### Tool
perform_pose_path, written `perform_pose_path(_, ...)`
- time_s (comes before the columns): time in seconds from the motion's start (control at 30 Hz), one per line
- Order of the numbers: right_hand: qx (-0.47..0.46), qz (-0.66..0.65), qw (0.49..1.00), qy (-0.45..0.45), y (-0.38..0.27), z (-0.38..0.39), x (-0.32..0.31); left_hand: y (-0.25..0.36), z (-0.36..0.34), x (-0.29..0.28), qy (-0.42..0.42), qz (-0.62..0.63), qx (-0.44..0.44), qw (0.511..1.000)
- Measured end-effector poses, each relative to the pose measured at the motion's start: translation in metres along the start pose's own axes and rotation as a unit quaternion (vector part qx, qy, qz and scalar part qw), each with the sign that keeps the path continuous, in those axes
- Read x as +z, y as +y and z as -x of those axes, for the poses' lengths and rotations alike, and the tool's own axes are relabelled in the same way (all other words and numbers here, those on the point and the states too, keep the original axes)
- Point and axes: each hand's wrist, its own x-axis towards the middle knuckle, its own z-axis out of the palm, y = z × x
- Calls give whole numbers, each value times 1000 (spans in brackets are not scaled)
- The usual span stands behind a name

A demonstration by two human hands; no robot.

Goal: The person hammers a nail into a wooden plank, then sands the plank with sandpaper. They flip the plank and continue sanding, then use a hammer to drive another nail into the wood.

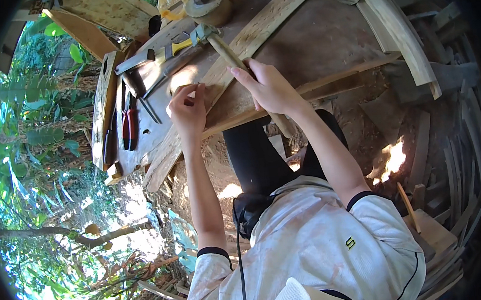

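My right hand (pixel 267 87) is wrapped round the wooden handle of a hammer (pixel 223 49). The metal head of the hammer points away from me, above a long wooden plank (pixel 268 25) that slants across the workbench (pixel 311 44). To the left, my left hand (pixel 189 112) is closed in a pinch at the plank's edge, thumb and forefinger together. Whatever sits between those fingertips is too small to make out. The handle's lower end sticks out past the bench's near edge.
Red-handled pliers (pixel 129 127), a clamp-like metal tool (pixel 134 62) and a yellow-handled tool (pixel 181 46) lie on the bench's left. A round container (pixel 208 8) stands at the back. A curved timber (pixel 396 22) overhangs at right; scrap wood (pixel 433 231) is piled below.
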Motion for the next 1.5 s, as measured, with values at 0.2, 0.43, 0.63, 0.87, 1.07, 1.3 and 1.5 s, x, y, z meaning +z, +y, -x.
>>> perform_pose_path(0.2, 14, 2, 1000, 1, -4, -2, 0, 1, 9, 10, 104, 67, 82, 989)
perform_pose_path(0.43, 18, 13, 1000, -6, -2, -3, -3, 3, 5, 10, 58, 46, 25, 997)
perform_pose_path(0.63, 26, 11, 1000, -11, -4, -2, -3, 1, 7, 11, 57, 58, 11, 997)
perform_pose_path(0.87, 22, 7, 1000, -10, 1, -4, -2, 1, 6, 12, 57, 53, 23, 997)
perform_pose_path(1.07, 25, 9, 1000, -12, 1, -3, -3, 7, 7, 10, 63, 31, 36, 997)
perform_pose_path(1.3, 21, 11, 1000, -9, 2, -3, -1, 5, 7, 9, 70, 26, 41, 996)
perform_pose_path(1.5, 12, 12, 1000, 1, 0, -2, 0, 3, 6, 10, 69, 20, 48, 996)
